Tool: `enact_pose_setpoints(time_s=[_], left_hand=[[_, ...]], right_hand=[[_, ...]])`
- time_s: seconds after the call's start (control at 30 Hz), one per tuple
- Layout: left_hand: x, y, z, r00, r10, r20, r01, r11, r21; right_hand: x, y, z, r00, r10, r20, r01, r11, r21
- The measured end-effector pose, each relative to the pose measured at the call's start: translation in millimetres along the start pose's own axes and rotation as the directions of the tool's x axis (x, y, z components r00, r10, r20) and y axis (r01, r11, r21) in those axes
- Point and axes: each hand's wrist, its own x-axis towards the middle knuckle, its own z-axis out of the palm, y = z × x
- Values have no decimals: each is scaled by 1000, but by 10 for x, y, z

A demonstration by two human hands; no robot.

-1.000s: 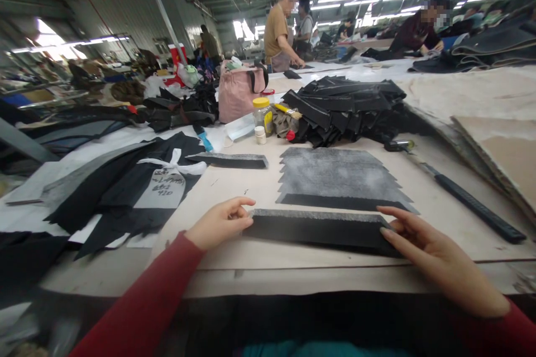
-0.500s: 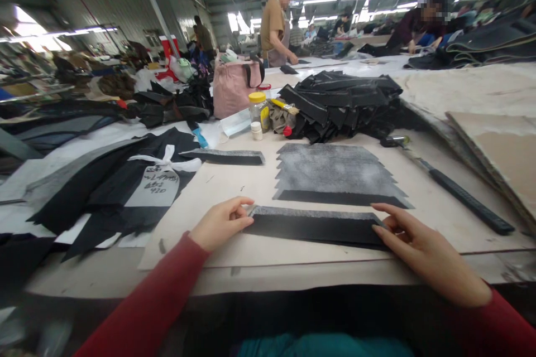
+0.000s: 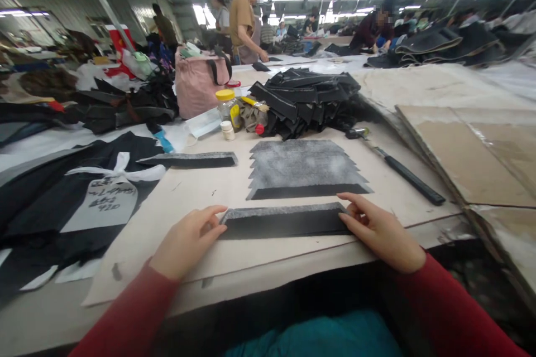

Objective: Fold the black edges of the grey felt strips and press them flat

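Note:
A black strip of material [image 3: 285,224] with a grey band along its far edge lies across the pale board [image 3: 167,256] in front of me. My left hand [image 3: 190,240] pinches its left end between thumb and fingers. At the right end, my right hand [image 3: 379,228] has its thumb and fingers closed on the strip's corner. Just beyond is a neat overlapping stack of similar strips [image 3: 301,164], mostly grey, with a black band on the nearest one. Another grey-edged strip [image 3: 201,160] lies apart at the left.
A hammer [image 3: 414,181] lies right of the stack. Behind are a heap of black pieces [image 3: 310,97], a yellow-lidded jar [image 3: 228,107], a small white bottle [image 3: 227,131] and a pink bag [image 3: 199,86]. Tagged black cloth [image 3: 50,195] lies left, cardboard [image 3: 469,156] right. Co-workers stand beyond.
The view has turned to the right, so everything sits further left in it. Both hands keep hold of the strip, which lies in nearly the same place beside the stack.

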Motion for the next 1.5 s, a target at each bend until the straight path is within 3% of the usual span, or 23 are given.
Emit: enact_pose_setpoints(time_s=[0.43,0.67,0.77,0.87,0.93,1.1,1.3,1.5], left_hand=[[22,-41,12,991,-117,68,111,990,92],[51,-136,78,987,-116,107,103,988,118],[69,-147,88,995,-58,80,50,993,109],[87,-123,85,996,84,15,-85,994,72],[96,-96,78,989,145,30,-146,989,25],[110,-78,8,983,152,101,-147,988,-56],[80,-152,-118,960,206,190,-210,978,1],[117,65,-119,956,262,135,-283,943,177]], right_hand=[[-51,-14,-29,999,-34,-15,34,999,13],[-62,9,2,996,-81,-35,79,996,-48],[-77,1,32,990,-130,-51,124,987,-106],[-85,-18,24,979,-174,-106,148,965,-215],[-81,-15,-12,975,-191,-116,157,954,-256],[-71,107,-149,961,-275,30,276,941,-195],[-100,159,-170,964,-263,28,264,948,-178],[-124,11,-24,975,-222,-21,214,957,-197]])
